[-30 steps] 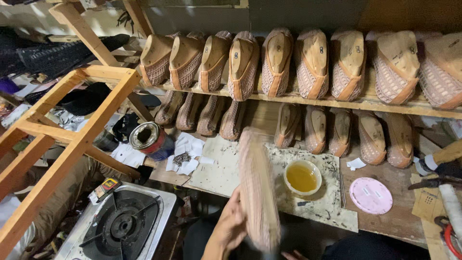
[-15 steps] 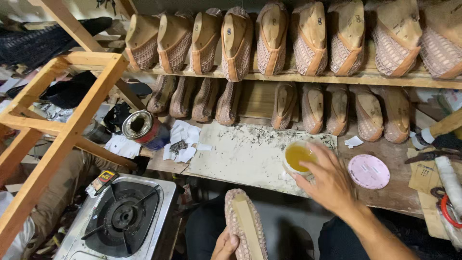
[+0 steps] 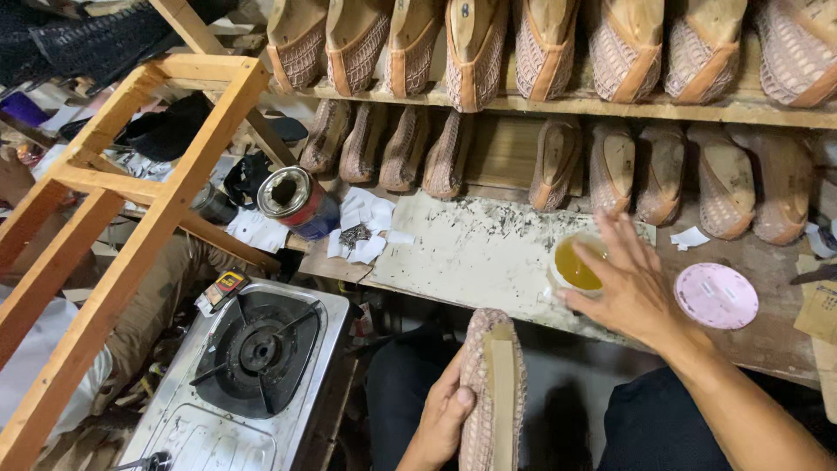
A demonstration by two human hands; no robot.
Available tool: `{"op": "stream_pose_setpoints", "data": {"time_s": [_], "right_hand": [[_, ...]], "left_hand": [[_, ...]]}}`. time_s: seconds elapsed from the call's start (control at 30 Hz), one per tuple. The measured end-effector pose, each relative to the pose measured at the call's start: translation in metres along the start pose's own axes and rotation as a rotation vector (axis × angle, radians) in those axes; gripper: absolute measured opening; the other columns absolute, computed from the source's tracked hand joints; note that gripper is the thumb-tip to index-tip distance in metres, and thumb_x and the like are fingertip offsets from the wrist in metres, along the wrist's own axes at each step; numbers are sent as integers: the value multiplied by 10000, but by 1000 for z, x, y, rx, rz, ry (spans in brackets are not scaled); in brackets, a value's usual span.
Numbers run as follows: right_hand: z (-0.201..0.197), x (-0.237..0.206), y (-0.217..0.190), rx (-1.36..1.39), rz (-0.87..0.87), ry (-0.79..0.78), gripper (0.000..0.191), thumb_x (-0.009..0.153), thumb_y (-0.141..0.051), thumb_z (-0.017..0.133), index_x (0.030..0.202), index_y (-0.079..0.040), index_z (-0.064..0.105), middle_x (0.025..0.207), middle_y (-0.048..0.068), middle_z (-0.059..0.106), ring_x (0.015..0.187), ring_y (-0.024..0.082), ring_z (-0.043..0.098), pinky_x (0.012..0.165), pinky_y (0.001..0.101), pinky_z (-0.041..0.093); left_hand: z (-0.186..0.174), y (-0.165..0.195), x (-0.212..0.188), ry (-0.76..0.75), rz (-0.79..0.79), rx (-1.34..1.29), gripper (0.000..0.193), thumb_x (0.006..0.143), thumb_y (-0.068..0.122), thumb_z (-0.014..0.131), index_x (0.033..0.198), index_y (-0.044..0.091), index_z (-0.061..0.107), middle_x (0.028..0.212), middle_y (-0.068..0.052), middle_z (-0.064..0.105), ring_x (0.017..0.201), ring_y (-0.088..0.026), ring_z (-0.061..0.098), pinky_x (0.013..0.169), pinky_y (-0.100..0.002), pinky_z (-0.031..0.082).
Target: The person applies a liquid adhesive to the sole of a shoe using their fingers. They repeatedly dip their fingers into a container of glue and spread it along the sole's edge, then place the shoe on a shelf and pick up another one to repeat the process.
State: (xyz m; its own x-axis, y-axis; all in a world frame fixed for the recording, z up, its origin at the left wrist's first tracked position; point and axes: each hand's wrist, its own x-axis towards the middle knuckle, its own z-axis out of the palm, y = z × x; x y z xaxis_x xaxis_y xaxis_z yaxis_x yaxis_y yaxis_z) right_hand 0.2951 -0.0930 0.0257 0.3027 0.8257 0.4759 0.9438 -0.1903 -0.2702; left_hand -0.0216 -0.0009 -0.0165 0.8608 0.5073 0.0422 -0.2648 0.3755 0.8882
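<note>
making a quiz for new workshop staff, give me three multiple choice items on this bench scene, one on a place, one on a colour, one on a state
1. Where is the right hand?
A. at the cup of yellow liquid
B. on the gas stove
C. on the top shelf

2. What colour is the round lid?
A. green
B. pink
C. black

3. How is the shoe in the left hand held?
A. sole up
B. sole down
C. in two pieces

Key: 1 A, fingers touch the cup; 2 B, pale pink disc; 3 A, the tan sole strip faces the camera.
</note>
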Motion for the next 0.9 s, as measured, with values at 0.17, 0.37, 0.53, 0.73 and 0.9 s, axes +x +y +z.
{"op": "stream_pose_setpoints", "data": {"time_s": [0.17,0.37,0.53,0.73,0.9], "right_hand": [[0,-5,8,-50,127,-160,463,729,-545,755,890,-115,819,1652,145,360,1530,394,206,1179,597,228],[-18,-28,-25,361,226,-98,422,925,-418,627,727,-75,772,1550,44,570,1573,295,374,1312,522,250],[-20,-56,-103,508,-91,28,495,996,-503,505,1237,-121,708,1628,202,366,1559,384,289,1269,518,223],[-7,-54,-119,340,-85,46,626,1014,-552,437,1469,-135,542,1673,288,183,1577,452,116,1261,569,125],[-9,-59,-113,374,-148,39,524,1012,-471,506,1428,-161,585,1671,241,209,1585,436,121,1263,561,150]], "left_hand": [[8,4,6,-30,-2,65,959,937,530,645,1595,-71,290,1588,-187,465,1457,-241,452,1217,-359,311],[9,4,10,-63,-7,76,973,934,545,657,1604,-60,293,1594,-191,463,1471,-250,442,1230,-367,300],[17,1,14,-71,-34,98,973,932,561,645,1609,-43,293,1593,-185,472,1477,-251,447,1230,-369,314],[19,3,11,-110,-28,117,962,941,538,656,1614,-44,289,1552,-201,514,1421,-252,497,1198,-363,365],[16,6,8,-99,-13,169,938,955,530,640,1608,-57,311,1540,-214,530,1409,-257,513,1190,-362,375]]}}
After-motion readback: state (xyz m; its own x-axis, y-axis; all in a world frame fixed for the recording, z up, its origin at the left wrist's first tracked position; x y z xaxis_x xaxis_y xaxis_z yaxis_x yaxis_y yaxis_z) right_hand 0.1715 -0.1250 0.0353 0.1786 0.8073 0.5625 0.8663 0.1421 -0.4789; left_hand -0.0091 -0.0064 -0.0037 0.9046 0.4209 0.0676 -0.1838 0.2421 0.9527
